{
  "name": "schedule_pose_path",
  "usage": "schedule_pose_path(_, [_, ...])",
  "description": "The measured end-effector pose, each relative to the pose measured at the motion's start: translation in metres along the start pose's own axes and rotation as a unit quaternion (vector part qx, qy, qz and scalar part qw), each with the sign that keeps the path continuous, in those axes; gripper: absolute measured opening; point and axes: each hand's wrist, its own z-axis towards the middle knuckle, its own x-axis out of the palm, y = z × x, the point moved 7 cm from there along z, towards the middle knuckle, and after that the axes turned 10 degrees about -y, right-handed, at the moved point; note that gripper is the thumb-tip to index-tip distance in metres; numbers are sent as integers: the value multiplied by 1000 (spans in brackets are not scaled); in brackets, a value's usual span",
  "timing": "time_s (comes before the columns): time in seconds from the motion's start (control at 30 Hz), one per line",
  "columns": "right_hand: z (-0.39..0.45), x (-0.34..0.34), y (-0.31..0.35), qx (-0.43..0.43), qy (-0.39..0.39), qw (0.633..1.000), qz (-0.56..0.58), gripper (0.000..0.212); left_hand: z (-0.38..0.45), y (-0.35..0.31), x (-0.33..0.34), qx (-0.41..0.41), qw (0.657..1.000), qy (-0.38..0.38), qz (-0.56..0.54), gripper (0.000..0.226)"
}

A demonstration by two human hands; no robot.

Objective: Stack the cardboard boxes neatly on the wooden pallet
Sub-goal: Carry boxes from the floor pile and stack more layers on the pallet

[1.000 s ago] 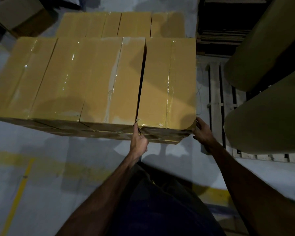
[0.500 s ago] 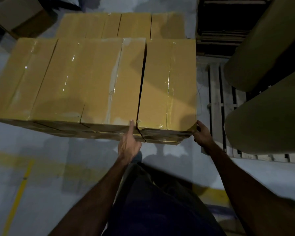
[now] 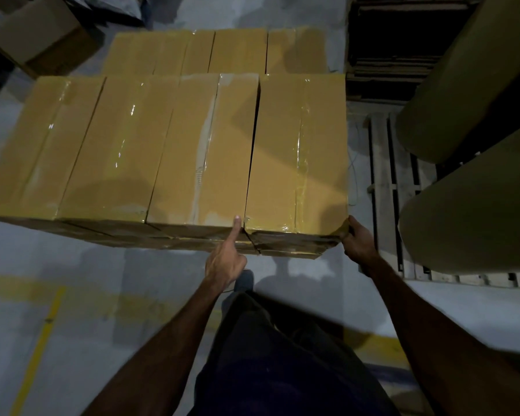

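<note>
Standing on a grey concrete floor crossed by yellow painted lines, a row of four taped cardboard boxes tops a dim warehouse stack. Right of the stack a slatted wooden pallet carries large brown paper rolls. Behind the stack sits a lower row of boxes, and further behind to the left an open carton. Each top box runs its long axis away from the person, tape seams along it. The rightmost box is separated from its neighbour by a thin dark gap. The left hand extends one finger, its tip touching the near end of that gap, the other fingers curled in. The right hand curls round the rightmost box's near right corner.
</note>
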Motion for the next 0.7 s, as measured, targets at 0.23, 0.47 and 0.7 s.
schedule_pose_path(0.23, [-1, -2, 8, 4, 27, 999, -32, 42, 7, 3, -3, -6, 1000, 8, 17, 108])
schedule_pose_path(0.47, [22, -11, 28, 37, 54, 998, -15, 44, 44, -16, -42, 44, 992, -87, 82, 63])
schedule_pose_path(0.7, [78, -7, 54, 44, 1, 999, -24, 43, 145, -54, -58, 203, 968, -99, 114, 56])
